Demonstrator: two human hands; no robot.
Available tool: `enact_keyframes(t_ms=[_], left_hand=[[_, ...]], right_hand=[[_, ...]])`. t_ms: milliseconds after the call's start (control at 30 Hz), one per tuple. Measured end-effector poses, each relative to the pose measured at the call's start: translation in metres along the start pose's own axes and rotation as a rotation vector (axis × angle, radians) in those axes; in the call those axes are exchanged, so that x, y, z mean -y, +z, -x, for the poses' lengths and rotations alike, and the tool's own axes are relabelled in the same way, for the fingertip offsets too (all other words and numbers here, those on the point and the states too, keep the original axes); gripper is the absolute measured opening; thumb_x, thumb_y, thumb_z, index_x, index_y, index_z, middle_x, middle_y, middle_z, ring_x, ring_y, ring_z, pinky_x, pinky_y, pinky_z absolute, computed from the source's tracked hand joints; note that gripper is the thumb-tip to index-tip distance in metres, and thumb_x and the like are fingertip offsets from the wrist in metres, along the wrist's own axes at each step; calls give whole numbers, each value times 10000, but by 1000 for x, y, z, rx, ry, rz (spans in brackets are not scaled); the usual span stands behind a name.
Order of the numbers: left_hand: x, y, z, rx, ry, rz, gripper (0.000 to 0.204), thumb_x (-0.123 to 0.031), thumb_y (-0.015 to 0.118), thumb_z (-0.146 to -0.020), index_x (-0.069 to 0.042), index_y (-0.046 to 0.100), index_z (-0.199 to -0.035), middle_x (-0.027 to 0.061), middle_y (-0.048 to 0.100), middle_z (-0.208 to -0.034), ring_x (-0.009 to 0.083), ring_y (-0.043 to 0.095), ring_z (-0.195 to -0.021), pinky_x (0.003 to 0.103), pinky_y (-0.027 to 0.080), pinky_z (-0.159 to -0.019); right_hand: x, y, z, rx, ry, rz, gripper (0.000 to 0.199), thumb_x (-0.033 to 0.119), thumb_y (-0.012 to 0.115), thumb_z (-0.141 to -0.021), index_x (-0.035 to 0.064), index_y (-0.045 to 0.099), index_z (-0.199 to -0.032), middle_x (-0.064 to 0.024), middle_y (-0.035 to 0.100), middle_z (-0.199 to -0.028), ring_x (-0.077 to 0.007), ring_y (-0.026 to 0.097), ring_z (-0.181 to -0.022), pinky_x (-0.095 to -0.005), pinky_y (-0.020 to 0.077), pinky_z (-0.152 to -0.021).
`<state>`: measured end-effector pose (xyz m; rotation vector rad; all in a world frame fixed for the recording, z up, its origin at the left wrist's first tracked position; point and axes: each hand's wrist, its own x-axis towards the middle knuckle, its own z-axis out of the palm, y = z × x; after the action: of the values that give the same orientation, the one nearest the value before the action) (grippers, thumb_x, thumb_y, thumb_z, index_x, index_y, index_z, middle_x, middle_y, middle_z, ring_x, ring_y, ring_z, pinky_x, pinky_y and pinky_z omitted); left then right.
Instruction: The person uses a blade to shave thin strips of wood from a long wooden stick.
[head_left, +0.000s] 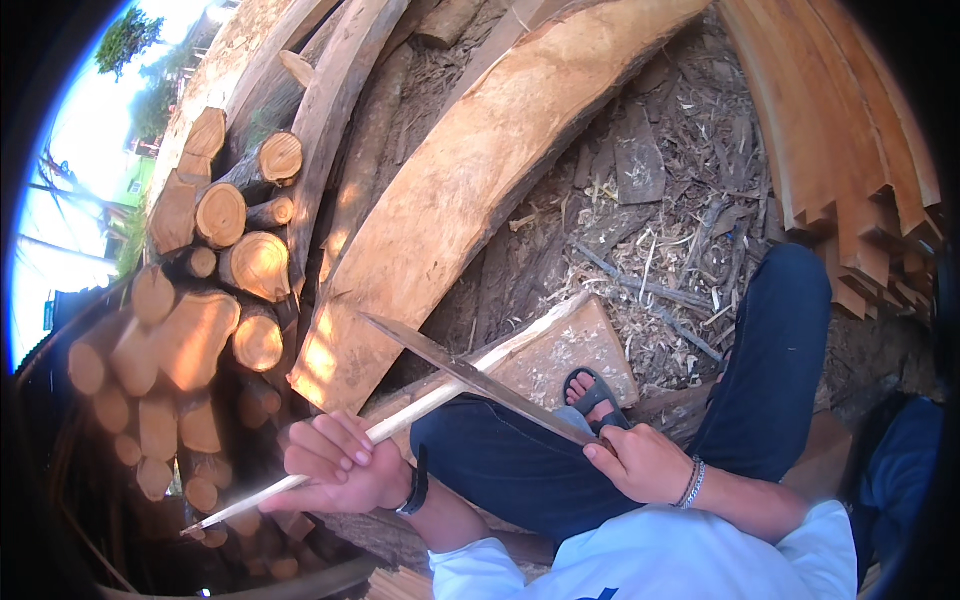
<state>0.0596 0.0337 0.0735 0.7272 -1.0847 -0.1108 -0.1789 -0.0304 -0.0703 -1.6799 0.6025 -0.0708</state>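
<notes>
Stick: long thin pale wooden stick (400,425), slanting from low left up to the right across the person's lap, far end over the flat reddish wood block (560,355).
Left hand (335,465): fingers wrapped closed round the stick near its middle, likely to steady it against the blade; black band on wrist.
Right hand (645,462): closed on the handle of a long dark metal blade (470,375); bracelet on wrist.
Blade: lies edge-on across the stick, touching it, angled as for shaving.
Block: under the sandalled foot (590,395), seemingly a rest.
Around: stacked round cut logs (215,290) at left, wide curved orange plank (470,190) ahead, wood shavings (670,260) on the ground.
</notes>
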Motion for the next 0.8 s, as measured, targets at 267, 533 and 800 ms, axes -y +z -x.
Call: enact_keyframes(t_ms=[267,533,800], left_hand=[[0,3,0,25,-15,5,692,-662,248,-921,-127,296,-483,13,307,-506,110,321,-375,214,260,-364],[1,6,2,-17,-9,11,678,-659,243,-922,-128,297,-504,15,314,-508,113,327,-383,218,251,-365],[1,5,2,-20,-13,-16,678,-665,234,-919,-127,297,-511,15,307,-511,115,321,-386,222,255,-363]], right_hand=[[-3,8,2,-62,-122,-3,500,391,444,-962,-33,536,-712,-259,562,-594,-441,597,-631,-489,480,-669],[-5,10,6,-136,-211,3,506,390,446,-961,-51,555,-738,-261,568,-596,-426,607,-606,-470,499,-628],[-5,2,8,-74,-122,-36,508,386,438,-963,-60,560,-752,-264,575,-611,-424,611,-628,-474,499,-616]])
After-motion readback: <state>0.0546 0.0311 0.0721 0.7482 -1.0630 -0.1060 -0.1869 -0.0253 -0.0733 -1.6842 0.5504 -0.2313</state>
